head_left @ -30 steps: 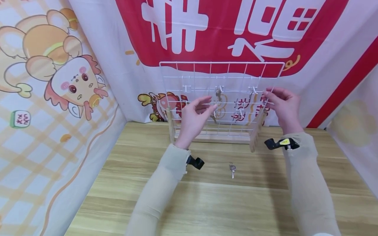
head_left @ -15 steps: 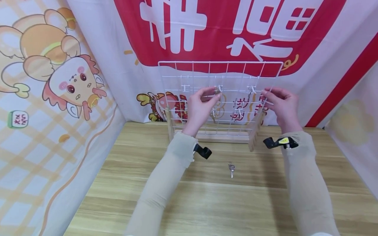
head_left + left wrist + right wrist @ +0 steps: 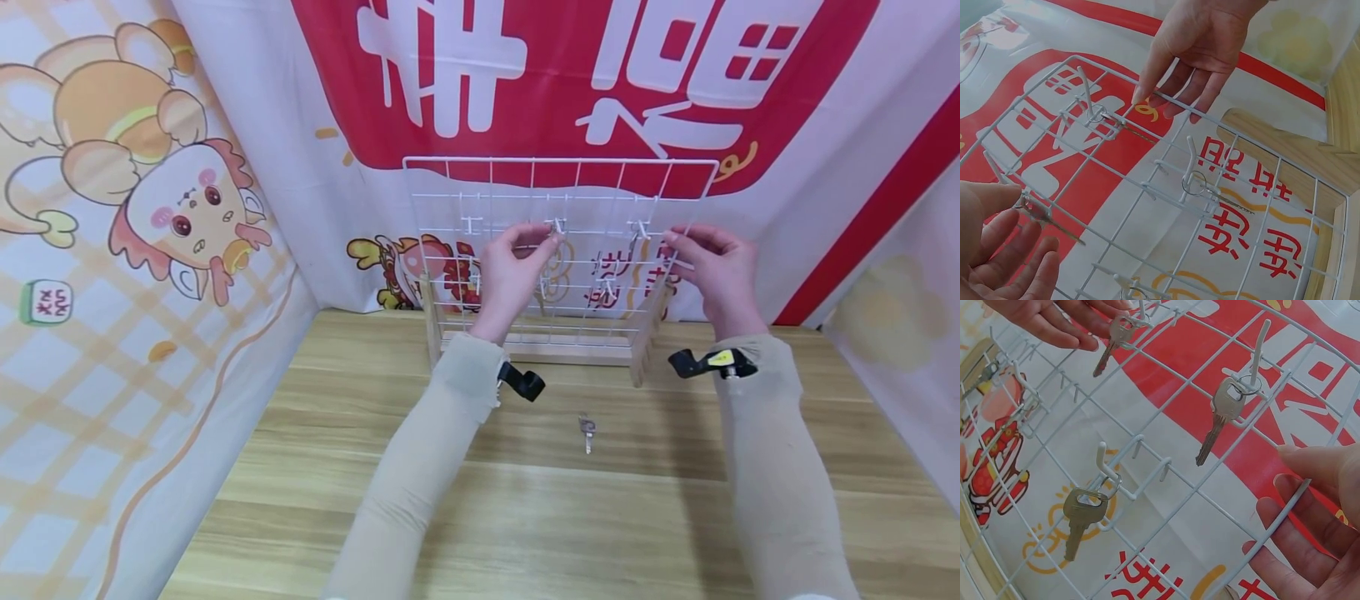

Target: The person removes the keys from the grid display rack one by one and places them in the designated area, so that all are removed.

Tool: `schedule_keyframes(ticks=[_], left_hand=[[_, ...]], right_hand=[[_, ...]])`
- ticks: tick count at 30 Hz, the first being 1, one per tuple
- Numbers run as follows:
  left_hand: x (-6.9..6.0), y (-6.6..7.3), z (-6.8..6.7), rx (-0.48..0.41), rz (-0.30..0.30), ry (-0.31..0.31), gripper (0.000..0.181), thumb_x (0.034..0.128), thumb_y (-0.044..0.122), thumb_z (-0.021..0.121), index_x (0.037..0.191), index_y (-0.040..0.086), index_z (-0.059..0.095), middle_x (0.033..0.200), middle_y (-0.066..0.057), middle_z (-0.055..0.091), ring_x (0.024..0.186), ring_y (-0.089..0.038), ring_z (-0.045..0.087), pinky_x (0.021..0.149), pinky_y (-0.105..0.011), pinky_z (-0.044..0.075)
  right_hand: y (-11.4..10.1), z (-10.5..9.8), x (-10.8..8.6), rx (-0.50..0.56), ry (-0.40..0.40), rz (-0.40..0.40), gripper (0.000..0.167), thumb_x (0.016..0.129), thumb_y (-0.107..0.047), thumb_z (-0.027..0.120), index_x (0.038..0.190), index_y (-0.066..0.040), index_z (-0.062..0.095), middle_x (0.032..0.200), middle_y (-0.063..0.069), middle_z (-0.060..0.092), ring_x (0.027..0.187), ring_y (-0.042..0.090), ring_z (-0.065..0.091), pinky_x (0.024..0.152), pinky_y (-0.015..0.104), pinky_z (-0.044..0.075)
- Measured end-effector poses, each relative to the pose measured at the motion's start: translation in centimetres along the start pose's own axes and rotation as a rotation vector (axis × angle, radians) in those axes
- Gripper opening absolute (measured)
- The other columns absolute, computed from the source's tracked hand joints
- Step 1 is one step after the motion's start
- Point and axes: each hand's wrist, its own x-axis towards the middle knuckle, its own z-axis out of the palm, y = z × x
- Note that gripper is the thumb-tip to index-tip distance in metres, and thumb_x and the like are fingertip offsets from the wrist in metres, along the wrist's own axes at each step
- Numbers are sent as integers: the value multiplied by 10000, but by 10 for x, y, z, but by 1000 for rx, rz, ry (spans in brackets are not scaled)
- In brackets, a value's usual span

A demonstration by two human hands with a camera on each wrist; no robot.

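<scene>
The left hand (image 3: 508, 273) has risen to pinch the upper-middle key (image 3: 1120, 331), apparently adjusting it on its hook (image 3: 994, 165); the right hand (image 3: 717, 268) grips the wire rack (image 3: 562, 158).

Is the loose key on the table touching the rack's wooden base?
Apart: the head view shows bare tabletop between the loose key and the wooden base.

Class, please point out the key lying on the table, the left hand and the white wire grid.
Key (image 3: 588, 427): head view, on its bow.
Left hand (image 3: 507, 273): head view, mid-hand.
White wire grid (image 3: 561, 158): head view, on its top bar.
</scene>
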Motion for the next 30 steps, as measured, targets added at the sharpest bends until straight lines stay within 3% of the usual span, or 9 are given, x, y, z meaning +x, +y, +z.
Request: schedule_keyframes(ticks=[9,17,30], left_hand=[[5,5,6,-12,-33,16,172,959,225,747,1108,138,739,1014,68,708,916,-92,669,796,-218,565],[5,5,6,43,-13,58,165,961,256,744,1084,147,762,969,85,708,898,-88,645,778,-223,557],[-3,8,1,-23,-5,59,179,950,290,745,1069,156,761,962,89,745,891,-48,699,800,-212,570]], right_hand=[[0,0,0,-5,3,8,584,751,-406,870,1264,-168,725,1265,49,645,1150,218,653,844,243,554],[1,0,0,1,-6,3,583,755,-397,872,1266,-160,723,1255,50,648,1143,216,661,869,265,547],[1,0,1,10,-6,5,576,760,-385,874,1267,-158,723,1264,51,644,1152,218,657,864,261,548]])
